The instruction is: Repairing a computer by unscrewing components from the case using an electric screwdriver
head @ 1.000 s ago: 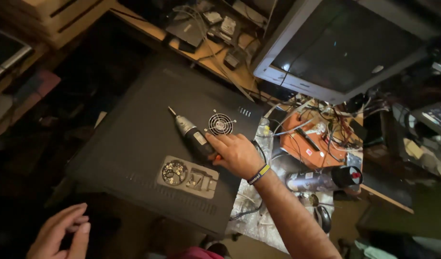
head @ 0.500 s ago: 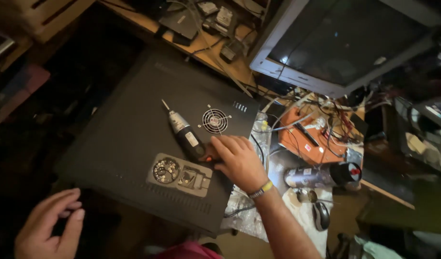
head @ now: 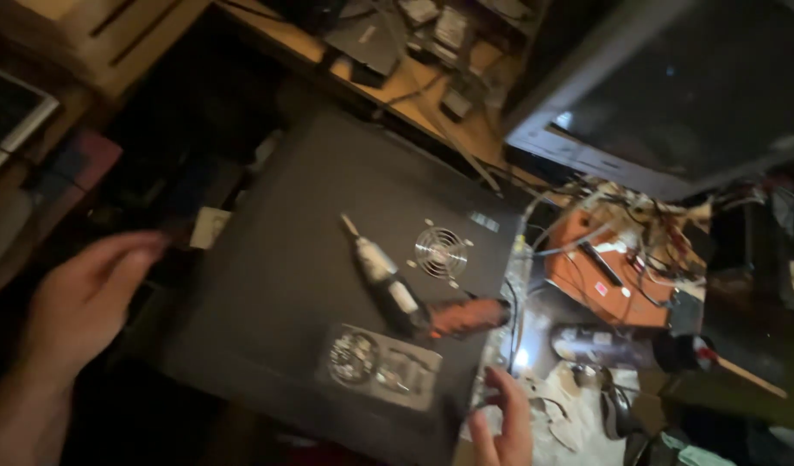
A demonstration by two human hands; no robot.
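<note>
Driver [head: 397,289] lies loose on the black case [head: 285,285], tip toward the far left, orange grip beside the round fan grille [head: 440,252]. Right hand [head: 503,427] at the case's near right edge, fingers loosely spread, holding nothing. Left hand [head: 82,298] open, flat, off the case's left side, also empty. Judgement: to shift the case cleanly, grip opposite edges and keep it level so the driver doesn't roll off.

Dim, cluttered wooden workbench [head: 414,82]
</note>
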